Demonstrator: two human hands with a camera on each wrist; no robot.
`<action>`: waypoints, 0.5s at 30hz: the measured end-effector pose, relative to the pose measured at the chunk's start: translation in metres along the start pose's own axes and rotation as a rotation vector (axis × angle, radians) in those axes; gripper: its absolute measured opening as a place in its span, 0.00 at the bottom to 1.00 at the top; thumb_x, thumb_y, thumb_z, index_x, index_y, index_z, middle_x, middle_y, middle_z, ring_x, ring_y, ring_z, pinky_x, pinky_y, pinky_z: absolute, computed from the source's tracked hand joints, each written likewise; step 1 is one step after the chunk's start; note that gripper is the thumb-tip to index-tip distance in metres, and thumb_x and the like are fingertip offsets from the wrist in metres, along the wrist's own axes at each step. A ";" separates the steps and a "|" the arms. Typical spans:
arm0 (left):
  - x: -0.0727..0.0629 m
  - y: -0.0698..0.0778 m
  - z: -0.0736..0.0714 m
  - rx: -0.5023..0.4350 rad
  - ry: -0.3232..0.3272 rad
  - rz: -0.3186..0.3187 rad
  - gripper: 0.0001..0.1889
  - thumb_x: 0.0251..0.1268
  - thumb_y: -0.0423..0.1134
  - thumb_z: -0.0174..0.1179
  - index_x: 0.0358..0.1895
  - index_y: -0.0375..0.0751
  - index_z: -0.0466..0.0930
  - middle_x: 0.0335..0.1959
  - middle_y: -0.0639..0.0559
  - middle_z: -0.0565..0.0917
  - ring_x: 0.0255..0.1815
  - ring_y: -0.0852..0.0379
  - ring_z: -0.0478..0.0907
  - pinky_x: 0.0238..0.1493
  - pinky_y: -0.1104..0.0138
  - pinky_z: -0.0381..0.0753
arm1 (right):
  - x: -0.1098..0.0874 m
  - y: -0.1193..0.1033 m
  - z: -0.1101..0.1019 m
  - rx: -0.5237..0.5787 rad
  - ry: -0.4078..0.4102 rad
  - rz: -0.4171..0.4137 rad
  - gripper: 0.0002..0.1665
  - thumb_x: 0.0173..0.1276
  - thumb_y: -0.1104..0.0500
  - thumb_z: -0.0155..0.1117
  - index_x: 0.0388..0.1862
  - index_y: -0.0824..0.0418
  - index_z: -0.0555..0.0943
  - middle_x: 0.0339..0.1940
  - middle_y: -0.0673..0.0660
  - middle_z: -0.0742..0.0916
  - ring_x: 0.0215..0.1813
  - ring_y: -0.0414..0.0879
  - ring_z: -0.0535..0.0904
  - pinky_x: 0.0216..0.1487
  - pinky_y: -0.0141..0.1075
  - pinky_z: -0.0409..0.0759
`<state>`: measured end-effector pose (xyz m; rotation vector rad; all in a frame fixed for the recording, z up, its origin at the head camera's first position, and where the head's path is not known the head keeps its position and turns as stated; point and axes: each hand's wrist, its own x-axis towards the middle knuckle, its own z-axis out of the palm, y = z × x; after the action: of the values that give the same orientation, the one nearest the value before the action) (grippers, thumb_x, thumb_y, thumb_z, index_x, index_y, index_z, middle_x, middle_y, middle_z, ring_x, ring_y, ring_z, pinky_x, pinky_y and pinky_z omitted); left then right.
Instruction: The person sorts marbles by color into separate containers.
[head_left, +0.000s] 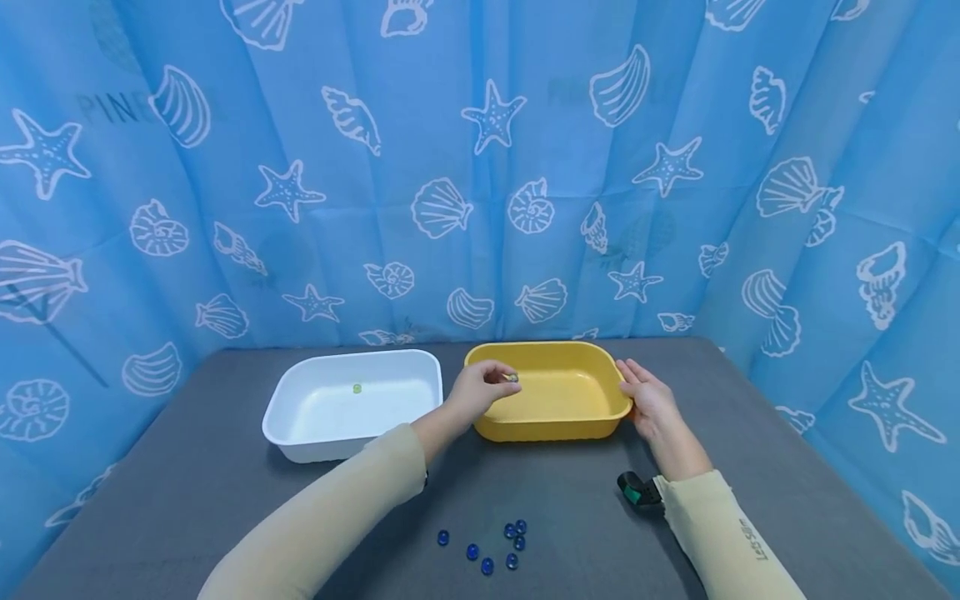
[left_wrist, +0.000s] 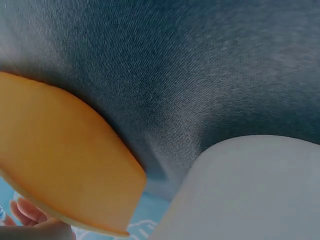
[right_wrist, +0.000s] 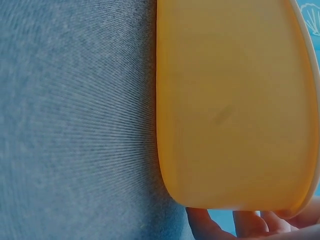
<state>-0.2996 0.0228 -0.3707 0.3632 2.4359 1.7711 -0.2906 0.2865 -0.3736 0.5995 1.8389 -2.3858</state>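
Note:
My left hand point(head_left: 474, 393) is over the left end of a yellow basin point(head_left: 551, 431), pinching a small glass bead point(head_left: 513, 378) between thumb and fingertips. In the left wrist view, the fingers point(left_wrist: 31, 212) of that hand show past the basin's rim. At the basin's right end, my right hand point(head_left: 654, 402) grips the wall near the rim. Its fingers point(right_wrist: 250, 224) appear along the bottom of the right wrist view, against the yellow wall. Left of the yellow basin stands a white basin point(head_left: 341, 450), with one yellow-green glass bead point(head_left: 357, 388) on its floor.
Several blue glass beads point(head_left: 487, 567) lie scattered on the grey tabletop point(head_left: 577, 517) near the front. A black strap with a green patch point(head_left: 634, 492) sits at my right wrist. Behind the basins hangs a blue curtain point(head_left: 465, 258) with white shell prints.

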 end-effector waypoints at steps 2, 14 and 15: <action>0.005 -0.001 0.002 -0.002 0.012 -0.016 0.13 0.62 0.33 0.66 0.48 0.31 0.82 0.33 0.48 0.80 0.37 0.55 0.73 0.47 0.55 0.78 | 0.000 0.000 0.001 -0.006 0.007 -0.002 0.35 0.79 0.67 0.39 0.80 0.52 0.45 0.78 0.49 0.56 0.77 0.43 0.50 0.72 0.38 0.55; 0.033 -0.001 0.021 0.002 0.036 -0.221 0.11 0.59 0.36 0.70 0.43 0.38 0.84 0.43 0.47 0.78 0.40 0.52 0.72 0.43 0.63 0.75 | 0.001 -0.003 -0.001 -0.038 0.006 -0.013 0.34 0.80 0.66 0.38 0.80 0.52 0.45 0.78 0.49 0.56 0.77 0.43 0.50 0.73 0.39 0.55; 0.037 -0.003 0.024 -0.007 0.041 -0.243 0.10 0.59 0.36 0.70 0.43 0.39 0.84 0.45 0.47 0.79 0.42 0.52 0.73 0.46 0.61 0.75 | 0.001 -0.003 -0.001 -0.036 0.006 -0.013 0.34 0.80 0.66 0.38 0.80 0.52 0.45 0.78 0.49 0.57 0.77 0.43 0.50 0.73 0.39 0.55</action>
<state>-0.3300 0.0533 -0.3789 0.0271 2.3807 1.6984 -0.2921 0.2885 -0.3713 0.5942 1.8902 -2.3559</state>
